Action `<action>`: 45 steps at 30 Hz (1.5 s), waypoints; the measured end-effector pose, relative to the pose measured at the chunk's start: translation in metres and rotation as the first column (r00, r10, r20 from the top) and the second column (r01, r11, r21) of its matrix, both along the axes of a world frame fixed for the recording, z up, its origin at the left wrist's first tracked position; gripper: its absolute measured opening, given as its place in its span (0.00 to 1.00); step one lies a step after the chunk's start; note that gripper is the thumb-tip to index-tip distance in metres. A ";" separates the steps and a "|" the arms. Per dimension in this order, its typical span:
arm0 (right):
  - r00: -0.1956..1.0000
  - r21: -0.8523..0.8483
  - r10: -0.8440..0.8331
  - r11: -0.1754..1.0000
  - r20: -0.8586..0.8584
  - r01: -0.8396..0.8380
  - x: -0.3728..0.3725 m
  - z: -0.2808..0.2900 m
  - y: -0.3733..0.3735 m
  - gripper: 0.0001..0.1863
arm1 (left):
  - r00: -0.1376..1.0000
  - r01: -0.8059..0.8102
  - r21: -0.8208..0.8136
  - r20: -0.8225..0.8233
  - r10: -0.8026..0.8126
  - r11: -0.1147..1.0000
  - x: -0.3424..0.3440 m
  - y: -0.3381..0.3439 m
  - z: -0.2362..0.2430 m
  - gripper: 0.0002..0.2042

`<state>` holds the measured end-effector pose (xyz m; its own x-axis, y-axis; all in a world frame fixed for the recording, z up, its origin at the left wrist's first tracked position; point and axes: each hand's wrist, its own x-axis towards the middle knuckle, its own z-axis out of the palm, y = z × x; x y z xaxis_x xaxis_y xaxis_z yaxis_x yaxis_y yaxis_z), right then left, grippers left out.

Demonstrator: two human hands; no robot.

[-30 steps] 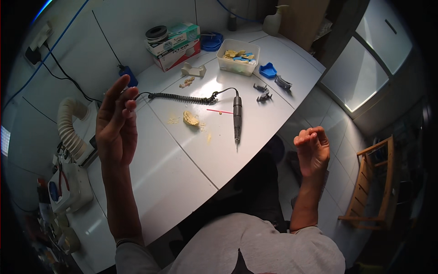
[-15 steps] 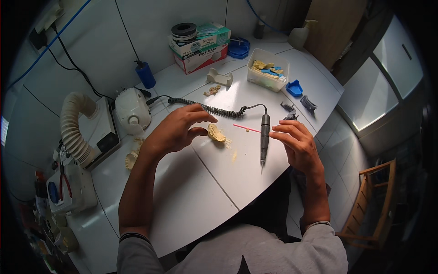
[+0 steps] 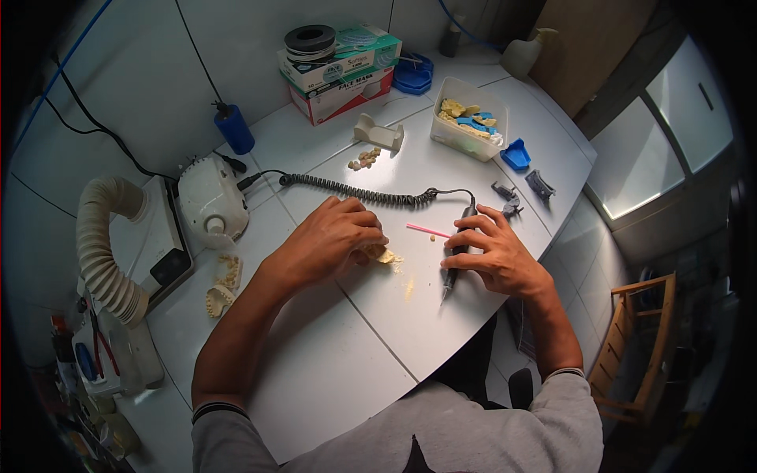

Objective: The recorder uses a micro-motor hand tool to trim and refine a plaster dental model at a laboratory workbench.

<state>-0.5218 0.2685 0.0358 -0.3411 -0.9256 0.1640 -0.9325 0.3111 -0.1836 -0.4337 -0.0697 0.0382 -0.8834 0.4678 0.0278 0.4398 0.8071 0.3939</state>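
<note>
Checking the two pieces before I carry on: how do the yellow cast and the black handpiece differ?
The yellow cast is pale and chunky; the black handpiece is dark and slender.
The yellow cast is largely covered by the left hand; the black handpiece shows at both ends past the right hand.
The black handpiece has a cord; none shows on the yellow cast.

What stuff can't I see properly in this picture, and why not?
In the head view:
Yellow piece: partly hidden by the left hand.
Black pen-like tool: middle hidden by the right hand.
Tiny bit beside the pink stick: too small to identify.
Clear tub: its bottom is hidden by yellow and blue scraps.
Upper-left blue hose: cut off by the top edge.
</note>
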 end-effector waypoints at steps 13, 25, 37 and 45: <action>0.991 -0.553 0.115 0.831 0.064 -0.060 -0.093 0.042 -0.110 0.26 | 0.994 0.027 0.059 -0.105 -0.021 0.998 -0.005 0.000 -0.014 0.17; 0.999 -0.462 -0.025 0.886 0.027 0.034 -0.073 0.013 -0.107 0.22 | 0.897 -0.198 0.766 -0.110 0.429 0.611 0.007 0.002 -0.033 0.16; 1.000 -0.305 -0.019 0.952 0.001 0.019 -0.055 0.020 -0.114 0.24 | 0.826 -0.236 0.757 -0.175 0.536 0.610 0.005 -0.001 -0.039 0.13; 0.998 -0.355 0.055 0.933 -0.012 -0.055 -0.047 0.014 -0.119 0.17 | 0.778 -0.166 0.659 -0.370 0.508 0.734 0.002 0.002 -0.038 0.16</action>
<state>-0.5691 0.1494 0.0498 -0.2906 -0.8244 0.4858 -0.9468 0.1743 -0.2704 -0.4320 -0.0681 0.0004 -0.7479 -0.1186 0.6531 0.4466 0.6381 0.6272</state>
